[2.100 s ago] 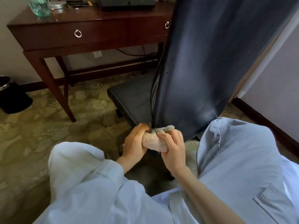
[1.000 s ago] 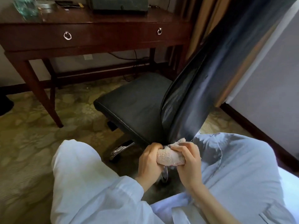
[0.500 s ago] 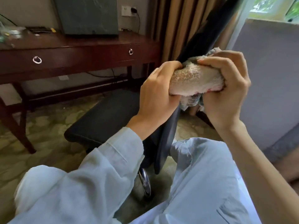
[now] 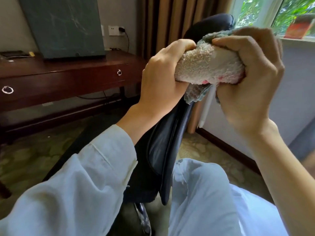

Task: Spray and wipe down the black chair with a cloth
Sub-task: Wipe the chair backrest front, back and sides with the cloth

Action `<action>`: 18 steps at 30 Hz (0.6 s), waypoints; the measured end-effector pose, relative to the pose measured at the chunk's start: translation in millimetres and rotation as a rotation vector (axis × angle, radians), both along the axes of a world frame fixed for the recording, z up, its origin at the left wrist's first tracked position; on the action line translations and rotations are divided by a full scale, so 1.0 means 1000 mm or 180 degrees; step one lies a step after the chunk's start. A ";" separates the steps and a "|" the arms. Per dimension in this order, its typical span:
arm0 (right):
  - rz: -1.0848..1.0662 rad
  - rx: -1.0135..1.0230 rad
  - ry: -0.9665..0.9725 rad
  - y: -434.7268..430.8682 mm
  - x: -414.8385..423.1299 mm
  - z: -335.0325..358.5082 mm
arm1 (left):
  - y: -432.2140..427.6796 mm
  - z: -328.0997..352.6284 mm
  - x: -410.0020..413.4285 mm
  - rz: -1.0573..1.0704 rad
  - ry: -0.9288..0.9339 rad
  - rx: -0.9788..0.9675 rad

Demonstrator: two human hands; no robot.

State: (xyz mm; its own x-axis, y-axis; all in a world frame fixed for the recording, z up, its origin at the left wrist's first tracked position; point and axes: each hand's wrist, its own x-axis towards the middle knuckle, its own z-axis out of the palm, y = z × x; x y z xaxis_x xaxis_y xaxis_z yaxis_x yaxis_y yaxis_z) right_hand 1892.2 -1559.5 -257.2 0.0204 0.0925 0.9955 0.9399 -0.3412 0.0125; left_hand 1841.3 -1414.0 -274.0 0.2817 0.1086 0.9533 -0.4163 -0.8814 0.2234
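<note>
Cloth (image 4: 209, 65) higher up chair (image 4: 163, 150), bunched

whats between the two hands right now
In the head view, a bunched beige terry cloth sits between the left hand and the right hand; both grip it over the edge of the black leather chair back.

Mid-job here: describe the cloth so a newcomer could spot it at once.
Find the black chair, its backrest rising edge-on through the middle of the view. Near its top, the left hand and right hand grip a bunched cloth between them. It is the only pale, fuzzy thing there: beige terry with pink and grey-green patches.
</note>
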 end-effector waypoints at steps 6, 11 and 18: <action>-0.0283 -0.0091 0.0210 -0.007 0.026 -0.003 | -0.003 0.003 0.029 -0.0046 0.0190 0.0182; -0.0605 -0.0140 0.0346 0.007 0.028 -0.036 | 0.010 -0.028 0.044 0.0071 0.0326 0.0227; -0.1346 -0.0859 0.0317 0.036 0.007 -0.061 | 0.031 -0.070 0.036 -0.0018 0.0622 -0.0044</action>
